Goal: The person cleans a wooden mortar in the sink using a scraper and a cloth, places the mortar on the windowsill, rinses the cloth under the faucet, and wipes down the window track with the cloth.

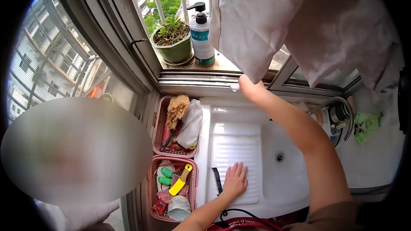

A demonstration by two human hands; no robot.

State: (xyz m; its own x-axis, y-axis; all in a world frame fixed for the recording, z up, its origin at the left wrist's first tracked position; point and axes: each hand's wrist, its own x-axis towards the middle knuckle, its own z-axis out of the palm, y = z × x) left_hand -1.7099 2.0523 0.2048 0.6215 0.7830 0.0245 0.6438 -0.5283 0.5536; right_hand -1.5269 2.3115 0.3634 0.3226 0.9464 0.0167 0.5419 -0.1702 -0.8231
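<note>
My left hand [235,180] lies flat with its fingers spread on the ribbed washboard [233,143] of the white sink [282,184]. Just left of it is a black strap-like strip [217,179]. My right arm stretches across the sink to the window track [201,81]. There my right hand [251,86] is partly covered by a hanging white cloth [261,17], which hides its fingers. A small white scrap [234,87] shows beside that hand, perhaps thin cloth or paper. Whether the hand grips it does not show.
Two pink baskets [195,188] with brushes and cloths stand left of the sink. On the sill are a potted plant [173,51] and a pump bottle [202,42]. A curved faucet [352,119] and a green packet [367,126] are at right.
</note>
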